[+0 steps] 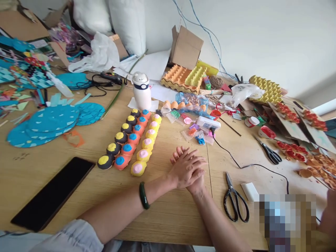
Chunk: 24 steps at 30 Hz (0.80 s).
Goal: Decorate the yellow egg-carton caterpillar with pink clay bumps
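Note:
My left hand [185, 168] lies across the palm side of my right hand [198, 180], above the table. The fingers of both are spread and stretched out, and neither holds an object. A dark green bangle [144, 196] circles my left wrist. To the left of my hands stand three slanting rows of painted cups: black ones with yellow tops [114, 148], orange-red ones with blue tops [127, 149], and yellow ones with pink tops [144, 154]. Beyond my fingers are small bags of coloured clay [200, 137] and a white power strip [209, 123].
A black tablet [54, 192] lies at the left front. Scissors [235, 199] and a white block [250, 191] are to the right. Behind stand a white bottle [142, 91], egg trays [183, 77] and a cardboard box [187, 45]. Blue discs [54, 119] lie left; a person's hand [329, 213] shows at the right edge.

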Available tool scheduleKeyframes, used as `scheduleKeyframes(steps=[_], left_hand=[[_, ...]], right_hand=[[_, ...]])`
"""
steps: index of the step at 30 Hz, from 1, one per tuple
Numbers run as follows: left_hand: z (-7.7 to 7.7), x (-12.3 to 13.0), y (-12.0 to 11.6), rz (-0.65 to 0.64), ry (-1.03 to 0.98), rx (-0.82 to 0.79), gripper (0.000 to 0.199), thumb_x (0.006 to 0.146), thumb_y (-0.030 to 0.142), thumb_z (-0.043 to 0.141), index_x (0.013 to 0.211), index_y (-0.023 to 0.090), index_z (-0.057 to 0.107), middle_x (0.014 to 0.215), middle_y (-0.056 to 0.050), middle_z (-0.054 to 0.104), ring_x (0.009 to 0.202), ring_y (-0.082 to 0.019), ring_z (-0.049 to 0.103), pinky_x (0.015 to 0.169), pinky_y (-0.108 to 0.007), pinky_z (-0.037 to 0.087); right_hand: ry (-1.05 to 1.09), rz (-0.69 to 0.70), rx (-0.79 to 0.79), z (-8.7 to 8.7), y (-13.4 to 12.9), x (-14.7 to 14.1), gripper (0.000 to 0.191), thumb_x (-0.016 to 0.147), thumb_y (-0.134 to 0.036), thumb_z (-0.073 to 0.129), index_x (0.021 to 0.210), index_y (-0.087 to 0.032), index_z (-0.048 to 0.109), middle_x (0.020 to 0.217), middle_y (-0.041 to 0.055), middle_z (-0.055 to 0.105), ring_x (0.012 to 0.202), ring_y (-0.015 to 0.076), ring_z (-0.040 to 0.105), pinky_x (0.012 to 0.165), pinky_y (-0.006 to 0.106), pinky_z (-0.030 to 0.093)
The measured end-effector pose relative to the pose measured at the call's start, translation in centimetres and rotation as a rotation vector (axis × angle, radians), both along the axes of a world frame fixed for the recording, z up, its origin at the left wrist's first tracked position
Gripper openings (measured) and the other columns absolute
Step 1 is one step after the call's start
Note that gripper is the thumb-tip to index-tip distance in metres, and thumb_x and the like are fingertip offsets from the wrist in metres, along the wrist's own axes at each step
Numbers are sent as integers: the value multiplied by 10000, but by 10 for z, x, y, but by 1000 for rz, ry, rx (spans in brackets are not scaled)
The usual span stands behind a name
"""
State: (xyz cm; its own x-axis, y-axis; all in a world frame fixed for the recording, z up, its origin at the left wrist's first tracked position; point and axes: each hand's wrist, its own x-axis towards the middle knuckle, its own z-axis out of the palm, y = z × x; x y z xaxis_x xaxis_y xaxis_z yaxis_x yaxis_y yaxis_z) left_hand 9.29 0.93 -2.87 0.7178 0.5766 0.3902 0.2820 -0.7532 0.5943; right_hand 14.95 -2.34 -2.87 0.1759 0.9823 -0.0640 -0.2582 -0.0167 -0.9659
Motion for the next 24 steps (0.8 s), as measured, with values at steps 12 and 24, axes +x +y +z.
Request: scheduleKeyframes(steps=[12,24], left_hand=[[9,-74,4,334,-4,201,300,1039,129,541,1231,198,761,904,-45,806,936,-211,751,1087,-477,576],[-6,-82,-23,292,-252,8,321,1003,80,569,1263,185,725,1073,-74,752,984,-195,737,864,-318,630]], right_hand=[[380,-325,-277,10,19,83,127,824,-297,798,925,-221,786,778,-4,789,789,152,765,891,321,653],[-844,-6,-40,32,86,55,219,917,-268,589,1032,-200,763,1111,96,809,999,236,756,857,418,665]])
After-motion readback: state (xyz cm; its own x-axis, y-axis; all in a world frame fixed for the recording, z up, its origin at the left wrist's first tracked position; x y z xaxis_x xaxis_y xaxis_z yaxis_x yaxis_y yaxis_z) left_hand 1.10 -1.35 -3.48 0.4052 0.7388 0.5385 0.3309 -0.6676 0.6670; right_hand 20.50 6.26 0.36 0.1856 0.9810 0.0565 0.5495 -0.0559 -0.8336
